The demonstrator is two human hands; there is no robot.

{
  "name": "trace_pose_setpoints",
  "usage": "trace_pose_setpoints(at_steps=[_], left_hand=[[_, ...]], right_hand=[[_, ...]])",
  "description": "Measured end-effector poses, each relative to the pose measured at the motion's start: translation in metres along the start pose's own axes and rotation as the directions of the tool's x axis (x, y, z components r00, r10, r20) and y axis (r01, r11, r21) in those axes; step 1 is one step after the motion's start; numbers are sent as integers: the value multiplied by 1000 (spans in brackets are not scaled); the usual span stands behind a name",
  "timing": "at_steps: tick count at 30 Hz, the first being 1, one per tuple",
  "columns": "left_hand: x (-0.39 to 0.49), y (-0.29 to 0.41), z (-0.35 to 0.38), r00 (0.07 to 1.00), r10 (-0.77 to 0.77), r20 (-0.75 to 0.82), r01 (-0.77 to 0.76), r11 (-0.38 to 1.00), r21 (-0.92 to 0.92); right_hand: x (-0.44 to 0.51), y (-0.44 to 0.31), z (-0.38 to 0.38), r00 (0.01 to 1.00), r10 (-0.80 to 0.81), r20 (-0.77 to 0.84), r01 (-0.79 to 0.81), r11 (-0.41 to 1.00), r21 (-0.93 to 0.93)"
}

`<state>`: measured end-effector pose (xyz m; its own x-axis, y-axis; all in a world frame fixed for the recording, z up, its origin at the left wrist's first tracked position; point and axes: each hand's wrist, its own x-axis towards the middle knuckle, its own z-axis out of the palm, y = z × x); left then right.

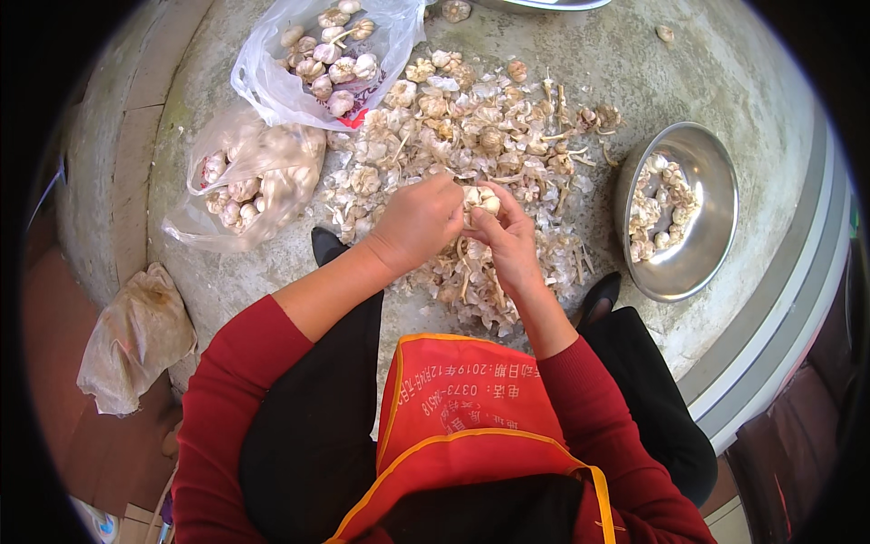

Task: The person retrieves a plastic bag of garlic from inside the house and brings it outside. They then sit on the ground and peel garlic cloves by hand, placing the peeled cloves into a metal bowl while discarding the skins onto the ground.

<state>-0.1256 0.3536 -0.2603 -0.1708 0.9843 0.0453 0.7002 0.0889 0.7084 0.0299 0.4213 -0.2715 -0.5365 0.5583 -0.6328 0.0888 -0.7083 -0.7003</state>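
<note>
In my right hand [504, 234] is a pale garlic bulb [481, 198], its cloves bulging at the top, with my thumb across its front. My left hand [423, 216] is curled against the bulb's left side, the back of the hand towards me; its fingertips are hidden, so whether they pinch skin or a clove does not show. Beneath both hands lies a wide heap of garlic skins and dry stalks [476, 272]. Whole bulbs lie among the skins, such as one [366, 179] to the left of my left hand.
A steel bowl [714, 231] with garlic inside stands at the right. At the upper left are an open plastic bag of garlic bulbs [265, 75] and a second, thinner bag of bulbs [272, 163]. A crumpled dirty sack [139, 333] lies at the far left. My shoes flank the heap.
</note>
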Motion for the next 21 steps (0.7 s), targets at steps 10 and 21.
trace_pose_setpoints(at_steps=[10, 21], left_hand=[[1, 2, -2, 995, -96, -21, 93, 990, -105], [6, -38, 1, 895, -402, 196, 440, 869, -228]], right_hand=[[-3, 7, 1, 993, -120, 18, 121, 988, -99], [-4, -7, -16, 971, 84, 224, -101, 993, 64]])
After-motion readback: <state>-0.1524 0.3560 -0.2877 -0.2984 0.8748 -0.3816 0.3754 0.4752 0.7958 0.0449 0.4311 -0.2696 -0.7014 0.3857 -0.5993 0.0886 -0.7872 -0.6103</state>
